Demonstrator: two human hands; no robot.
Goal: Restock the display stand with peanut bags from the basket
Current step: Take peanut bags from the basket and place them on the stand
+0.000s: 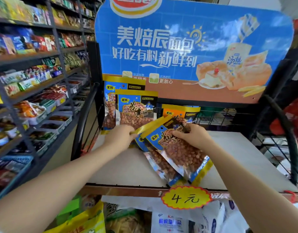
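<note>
Mid-frame, both hands grip tilted peanut bags (175, 152) over the shelf (237, 157): left hand (118, 137) pinching the tops, right hand (193, 137) on the front bag.

Two blue-and-yellow peanut bags (171, 148) tilted over the display stand shelf (237, 157), three more bags (136, 113) upright behind

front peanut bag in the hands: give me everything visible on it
The front peanut bag is a flat pouch with a gold top band, blue label and clear window full of reddish peanuts. It lies tilted, top toward upper left, overlapping a second bag beneath, over the white shelf. The right hand grips its upper face; the left hand pinches the gold bands.
</note>
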